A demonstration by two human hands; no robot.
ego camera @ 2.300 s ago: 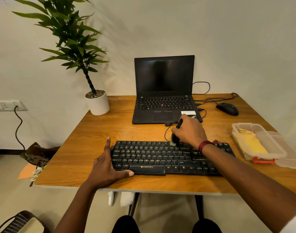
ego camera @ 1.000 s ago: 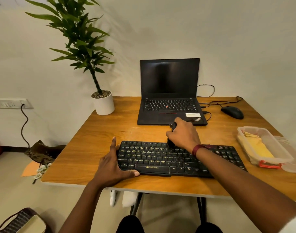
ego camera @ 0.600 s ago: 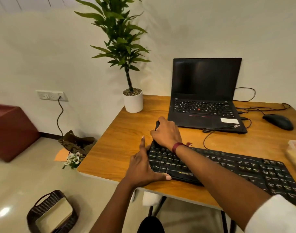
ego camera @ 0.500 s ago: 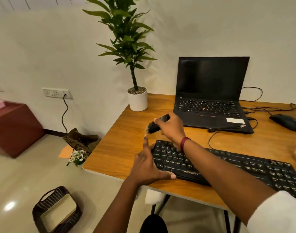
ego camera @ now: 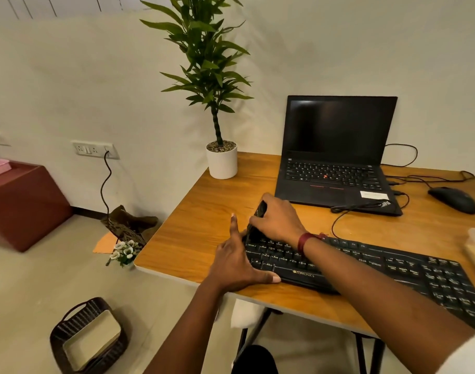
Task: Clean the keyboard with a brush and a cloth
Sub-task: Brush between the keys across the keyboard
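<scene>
— On the worktop (ego camera: 201,225), where is the keyboard (ego camera: 366,268)?
— Along the near edge, in front of the laptop (ego camera: 336,157), with the mouse (ego camera: 453,199) at the far right.
— And the hands?
— The left hand (ego camera: 236,263) lies flat, fingers straight, against the keyboard's left end, thumb on its near edge. The right hand (ego camera: 278,221) is curled round the black brush (ego camera: 259,211), held tilted, its lower end touching the far-left keys.

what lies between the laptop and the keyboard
Head view: a black cable loops on the table there, and the right hand gripping the brush sits at the keyboard's left end.
</scene>
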